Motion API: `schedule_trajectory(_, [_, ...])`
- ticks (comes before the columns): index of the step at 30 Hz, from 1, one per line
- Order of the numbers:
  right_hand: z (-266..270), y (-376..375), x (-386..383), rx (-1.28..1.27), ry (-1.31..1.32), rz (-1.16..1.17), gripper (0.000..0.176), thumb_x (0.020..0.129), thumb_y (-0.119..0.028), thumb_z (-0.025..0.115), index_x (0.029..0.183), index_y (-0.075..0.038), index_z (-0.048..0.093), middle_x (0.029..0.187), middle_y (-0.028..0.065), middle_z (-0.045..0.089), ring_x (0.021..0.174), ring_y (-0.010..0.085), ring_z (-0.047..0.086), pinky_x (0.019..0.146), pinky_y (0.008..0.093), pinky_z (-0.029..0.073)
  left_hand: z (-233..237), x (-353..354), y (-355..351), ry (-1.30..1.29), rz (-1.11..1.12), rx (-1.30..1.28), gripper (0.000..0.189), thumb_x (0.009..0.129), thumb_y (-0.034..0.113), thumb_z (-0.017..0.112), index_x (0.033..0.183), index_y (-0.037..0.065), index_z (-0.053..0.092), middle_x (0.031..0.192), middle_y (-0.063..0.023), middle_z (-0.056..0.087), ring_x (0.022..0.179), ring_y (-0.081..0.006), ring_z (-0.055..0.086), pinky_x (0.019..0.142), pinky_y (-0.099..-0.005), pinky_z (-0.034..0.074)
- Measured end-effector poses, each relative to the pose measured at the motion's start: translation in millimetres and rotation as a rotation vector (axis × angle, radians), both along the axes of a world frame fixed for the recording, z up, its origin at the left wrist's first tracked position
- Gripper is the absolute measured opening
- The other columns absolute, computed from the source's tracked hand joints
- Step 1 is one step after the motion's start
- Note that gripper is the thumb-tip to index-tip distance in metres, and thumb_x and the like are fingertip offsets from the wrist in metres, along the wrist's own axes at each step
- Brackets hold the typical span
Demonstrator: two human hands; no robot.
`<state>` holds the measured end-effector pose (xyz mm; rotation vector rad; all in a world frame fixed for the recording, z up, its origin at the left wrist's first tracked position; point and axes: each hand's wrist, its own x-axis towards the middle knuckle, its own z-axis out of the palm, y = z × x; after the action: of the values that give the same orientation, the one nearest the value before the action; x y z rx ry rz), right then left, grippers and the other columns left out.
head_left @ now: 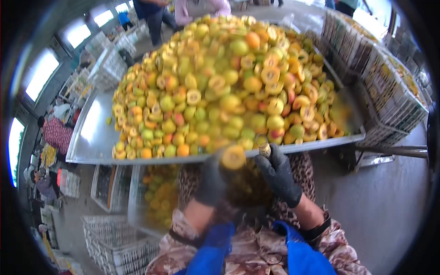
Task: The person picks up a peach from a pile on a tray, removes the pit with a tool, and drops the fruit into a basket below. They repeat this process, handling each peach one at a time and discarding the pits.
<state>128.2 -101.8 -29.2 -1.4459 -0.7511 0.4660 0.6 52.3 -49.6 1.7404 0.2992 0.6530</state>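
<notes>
Gripping one yellow fruit (233, 157) at the near rim of the steel table (91, 137), the gloved left hand (213, 181) curls round it; the right hand (279, 176) is closed on one short tool (263, 147) just beside it; the fruit heap (220, 82) above is past counting

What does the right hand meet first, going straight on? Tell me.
Probably the front rim of the metal table, just beyond the right hand and the small tool it grips; the fruit pile lies behind it. Depth is unclear.
</notes>
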Motion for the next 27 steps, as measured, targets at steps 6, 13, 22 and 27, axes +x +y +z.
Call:
schedule_trajectory(6, [-2, -17, -29, -0.122, -0.010, 0.228, 0.022, 0.099, -0.019, 0.065, 0.108, 0.000, 0.059, 0.082, 0.0090, 0.069, 0.076, 0.0109, 0.060, 0.067, 0.0327, 0.052, 44, 12, -31, -0.147, 0.109, 0.171, 0.037, 0.093, 0.000, 0.065, 0.130, -0.005, 0.061, 0.118, -0.0154, 0.071, 0.104, -0.0218, 0.070, 0.094, -0.0337, 0.057])
schedule_trajectory(13, [-10, -6, -26, -0.097, 0.146, 0.124, 0.024, 0.098, -0.018, 0.065, 0.111, 0.001, 0.061, 0.086, 0.0152, 0.069, 0.078, 0.0213, 0.066, 0.072, 0.0368, 0.053, 36, 19, -45, -0.183, 0.061, -0.334, 0.043, 0.093, -0.002, 0.065, 0.135, -0.006, 0.056, 0.127, -0.0156, 0.066, 0.115, -0.0223, 0.065, 0.100, -0.0339, 0.054])
schedule_trajectory(22, [-21, -4, -30, 0.012, -0.187, 0.092, 0.031, 0.098, -0.023, 0.065, 0.117, 0.001, 0.057, 0.095, 0.0246, 0.069, 0.086, 0.0404, 0.070, 0.073, 0.0454, 0.054, 52, 26, -51, -0.223, 0.011, -0.699, 0.034, 0.112, 0.028, 0.047, 0.124, -0.001, 0.059, 0.121, -0.0119, 0.063, 0.113, -0.0237, 0.064, 0.098, -0.0355, 0.056])
schedule_trajectory(27, [-18, -8, -33, -0.027, -0.160, 0.143, 0.034, 0.097, -0.023, 0.066, 0.120, 0.000, 0.056, 0.102, 0.0275, 0.067, 0.088, 0.0469, 0.069, 0.071, 0.0478, 0.054, 43, 30, -49, -0.239, 0.105, -0.811, 0.036, 0.112, 0.035, 0.045, 0.115, 0.003, 0.060, 0.109, -0.0090, 0.063, 0.105, -0.0227, 0.066, 0.093, -0.0360, 0.058])
